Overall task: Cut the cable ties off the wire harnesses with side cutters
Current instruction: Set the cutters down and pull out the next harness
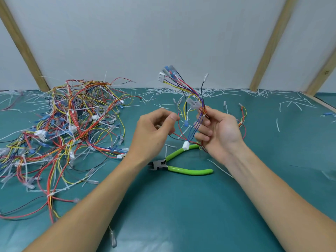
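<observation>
While the R hand [216, 130] grips a harness [192, 99] above the cutters [181, 166], L hand [154, 128] curls empty beside it, pile [69, 124] left.

Two hands: left [154, 127], right [218, 130]. One pair of side cutters [179, 165], green handles, on desk [181, 215]. One wire harness [190, 99] held up. One tangled pile of harnesses [69, 124] at left, number within uncountable. Cut tie scraps [209, 92] strewn along back edge, too many to count. Three wooden battens visible.
</observation>
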{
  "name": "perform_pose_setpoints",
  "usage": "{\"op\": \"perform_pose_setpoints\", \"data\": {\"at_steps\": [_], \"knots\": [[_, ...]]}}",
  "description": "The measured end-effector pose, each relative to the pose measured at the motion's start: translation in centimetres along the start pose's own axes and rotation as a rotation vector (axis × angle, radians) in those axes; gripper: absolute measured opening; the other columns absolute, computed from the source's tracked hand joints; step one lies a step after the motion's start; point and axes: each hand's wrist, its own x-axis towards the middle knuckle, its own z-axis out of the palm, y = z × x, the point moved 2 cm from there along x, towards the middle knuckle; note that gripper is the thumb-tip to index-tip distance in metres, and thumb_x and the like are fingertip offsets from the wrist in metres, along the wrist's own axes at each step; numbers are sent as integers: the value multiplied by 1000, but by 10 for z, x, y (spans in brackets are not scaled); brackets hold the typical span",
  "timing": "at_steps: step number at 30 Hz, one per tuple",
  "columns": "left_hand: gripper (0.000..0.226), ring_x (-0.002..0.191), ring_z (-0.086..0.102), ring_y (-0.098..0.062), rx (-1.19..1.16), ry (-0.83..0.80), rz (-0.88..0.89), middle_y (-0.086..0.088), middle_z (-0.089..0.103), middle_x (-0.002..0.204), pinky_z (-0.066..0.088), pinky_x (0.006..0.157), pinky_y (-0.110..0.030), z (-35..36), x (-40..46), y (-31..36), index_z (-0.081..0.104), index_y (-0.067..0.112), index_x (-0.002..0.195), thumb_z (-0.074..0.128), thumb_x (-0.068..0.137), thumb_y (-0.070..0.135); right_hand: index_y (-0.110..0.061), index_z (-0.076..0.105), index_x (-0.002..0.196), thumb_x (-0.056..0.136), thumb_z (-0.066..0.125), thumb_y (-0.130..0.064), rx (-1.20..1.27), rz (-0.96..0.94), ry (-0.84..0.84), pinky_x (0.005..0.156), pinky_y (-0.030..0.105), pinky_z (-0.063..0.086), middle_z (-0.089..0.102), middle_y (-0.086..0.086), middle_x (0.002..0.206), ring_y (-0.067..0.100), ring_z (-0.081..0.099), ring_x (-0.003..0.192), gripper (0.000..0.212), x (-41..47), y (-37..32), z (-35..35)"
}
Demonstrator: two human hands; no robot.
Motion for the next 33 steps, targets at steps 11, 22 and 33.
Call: {"op": "perform_pose_setpoints", "data": {"at_steps": [11, 22, 33], "knots": [[15, 50, 47, -12, -17, 31, -56, 6, 52, 50, 38, 52, -26, -3, 6, -8, 68, 7, 98, 60, 100, 19, -16, 56, 80, 88, 52, -14, 189, 20, 57, 41, 18, 21, 39, -7, 60, 7, 27, 44, 9, 1, -9, -5], [9, 67, 47, 0, 90, 372, -50, 5, 60, 85, 39, 65, -9, -21, 10, -9, 66, 14, 102, 58, 98, 15, -25, 77, 95, 99, 65, -19, -421, -301, 199, 72, 25, 43, 66, -8, 85, 5, 55, 73, 14, 1, -13, -7], [14, 78, 69, -12, 189, -98, -23, 6, 72, 82, 57, 77, -37, 11, -7, -9, 67, 25, 102, 71, 92, 34, -22, 69, 120, 106, 51, -11, -576, -429, 11, 87, 34, 55, 69, 0, 95, 15, 69, 81, 25, -7, -3, 15]]}}
